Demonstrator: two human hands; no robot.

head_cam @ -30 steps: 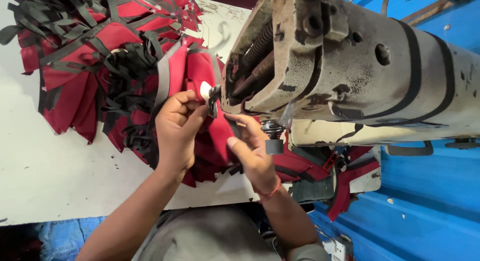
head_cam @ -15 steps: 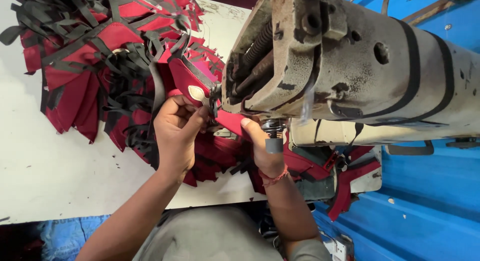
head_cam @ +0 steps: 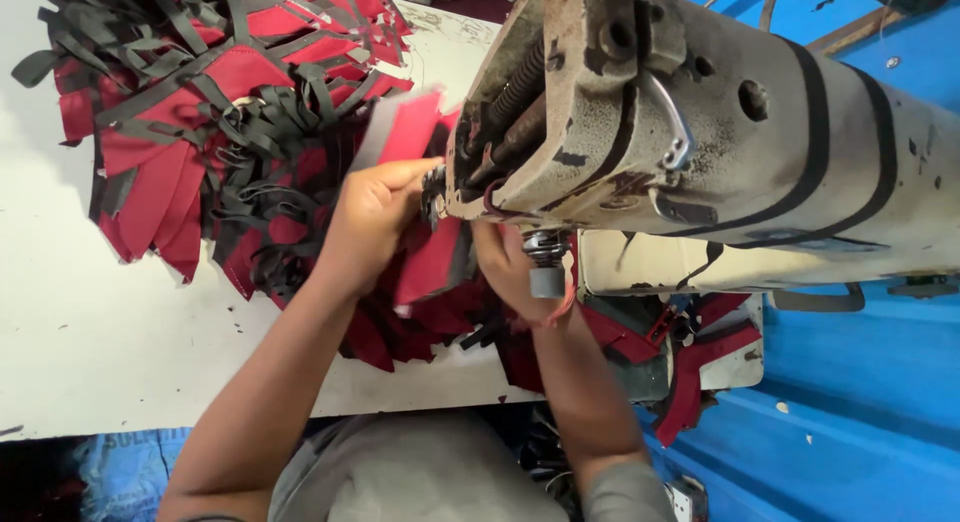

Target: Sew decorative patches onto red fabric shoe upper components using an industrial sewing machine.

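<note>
My left hand (head_cam: 372,214) is closed on a red fabric piece (head_cam: 410,132) with a black strap edge, lifting it just left of the head of the worn grey sewing machine (head_cam: 700,132). My right hand (head_cam: 503,267) reaches under the machine head, its fingers mostly hidden by the casting, and rests on red fabric (head_cam: 432,267) there. Whether it grips that fabric is not visible. A red thread band circles my right wrist.
A large heap of red pieces with black straps (head_cam: 220,112) covers the far left of the white table (head_cam: 90,352). More red and black pieces (head_cam: 700,362) hang off the table's right end over a blue surface (head_cam: 850,422).
My left hand has raised the red piece higher and closer to the machine head. My right hand has slid further under the head, out of sight.
</note>
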